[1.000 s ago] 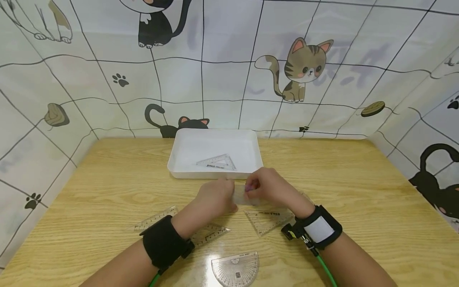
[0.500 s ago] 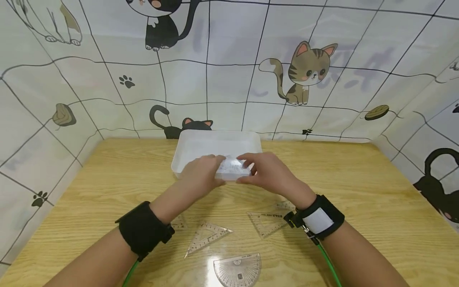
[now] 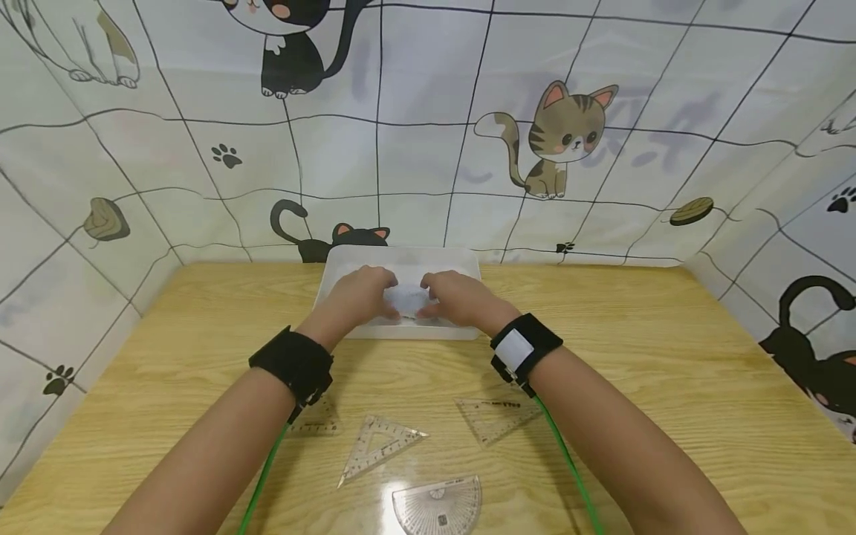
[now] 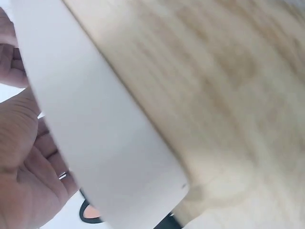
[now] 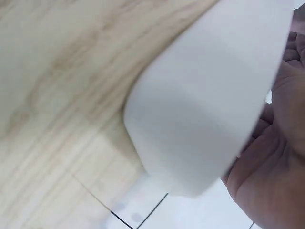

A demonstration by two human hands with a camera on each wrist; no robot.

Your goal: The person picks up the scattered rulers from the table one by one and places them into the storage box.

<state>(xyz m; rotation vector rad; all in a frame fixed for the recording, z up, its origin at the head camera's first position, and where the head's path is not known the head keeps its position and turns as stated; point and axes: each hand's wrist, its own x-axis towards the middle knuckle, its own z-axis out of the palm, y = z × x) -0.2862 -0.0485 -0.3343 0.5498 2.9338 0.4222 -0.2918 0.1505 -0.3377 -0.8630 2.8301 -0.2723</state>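
Note:
Both hands reach into the white tray (image 3: pixel 414 330) at the back of the table. Between them lies a clear, shiny plastic piece (image 3: pixel 406 297), low in the tray; its exact kind is not clear. My left hand (image 3: pixel 360 299) holds its left side with fingers and thumb, and my right hand (image 3: pixel 460 299) holds its right side. In the left wrist view the tray wall (image 4: pixel 105 124) covers part of the left hand (image 4: pixel 28 176). In the right wrist view the wall (image 5: pixel 195 95) likewise hides some of the right hand's fingertips.
Nearer on the wooden table lie a clear set square (image 3: pixel 364 455), another at right (image 3: pixel 491 423) and a protractor (image 3: pixel 438 505). A further ruled clear piece (image 3: pixel 319 425) is partly behind the left wrist. A cat-printed sheet (image 3: pixel 414 156) hangs behind the tray.
Both hands have carried the clear plastic piece from the table in front of the tray, over its front wall, and down inside. The set squares and protractor on the table stay where they were.

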